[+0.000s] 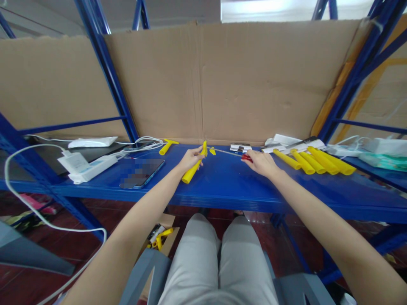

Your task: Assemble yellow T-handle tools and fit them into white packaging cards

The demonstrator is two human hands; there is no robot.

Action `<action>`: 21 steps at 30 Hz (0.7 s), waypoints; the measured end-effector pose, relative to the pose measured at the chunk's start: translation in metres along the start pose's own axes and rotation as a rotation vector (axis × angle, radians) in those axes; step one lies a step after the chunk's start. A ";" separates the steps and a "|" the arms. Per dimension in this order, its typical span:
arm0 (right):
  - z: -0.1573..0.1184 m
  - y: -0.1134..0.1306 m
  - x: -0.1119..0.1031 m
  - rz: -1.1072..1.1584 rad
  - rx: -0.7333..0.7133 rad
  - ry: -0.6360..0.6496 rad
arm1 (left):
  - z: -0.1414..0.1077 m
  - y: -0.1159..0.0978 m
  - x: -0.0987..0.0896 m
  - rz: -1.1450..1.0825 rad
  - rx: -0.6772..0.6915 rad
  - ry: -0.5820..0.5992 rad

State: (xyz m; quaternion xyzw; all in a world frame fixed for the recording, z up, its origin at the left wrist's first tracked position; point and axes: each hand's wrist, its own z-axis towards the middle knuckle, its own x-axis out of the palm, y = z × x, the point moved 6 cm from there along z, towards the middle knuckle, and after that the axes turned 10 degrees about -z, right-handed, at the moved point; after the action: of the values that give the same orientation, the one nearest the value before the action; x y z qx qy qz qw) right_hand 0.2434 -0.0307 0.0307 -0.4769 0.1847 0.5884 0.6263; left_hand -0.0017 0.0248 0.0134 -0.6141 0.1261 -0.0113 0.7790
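Note:
My left hand (190,160) is closed around a yellow T-shaped plastic handle (191,173), its thick grip angled toward the shelf's front edge. In my right hand (263,163) is a screwdriver with a red handle (246,158). Its thin metal shaft points left toward the head of the yellow handle; whether the tip touches it I cannot tell. Just behind the shaft lies a small yellow plastic piece (213,151). Another yellow T-shaped handle (168,146) rests farther left, near the cardboard.
Several yellow handles with flat heads (313,163) lie in a row at right. A phone (142,173), a white power strip (93,168) and cables occupy the left. Cardboard (254,84) backs the blue shelf (222,186). A box (170,220) with yellow parts stands on the floor.

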 end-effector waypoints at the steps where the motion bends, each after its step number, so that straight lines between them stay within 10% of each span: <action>1: 0.000 0.001 0.000 0.009 0.002 0.003 | 0.000 0.000 -0.001 -0.001 -0.001 -0.011; 21: 0.002 -0.002 0.002 -0.010 0.038 0.013 | 0.004 0.002 0.000 -0.019 0.023 -0.003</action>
State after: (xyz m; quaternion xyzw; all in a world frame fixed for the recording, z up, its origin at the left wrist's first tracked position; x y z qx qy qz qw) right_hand 0.2450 -0.0277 0.0306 -0.4696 0.1976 0.5784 0.6371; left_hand -0.0011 0.0294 0.0126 -0.6062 0.1190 -0.0195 0.7861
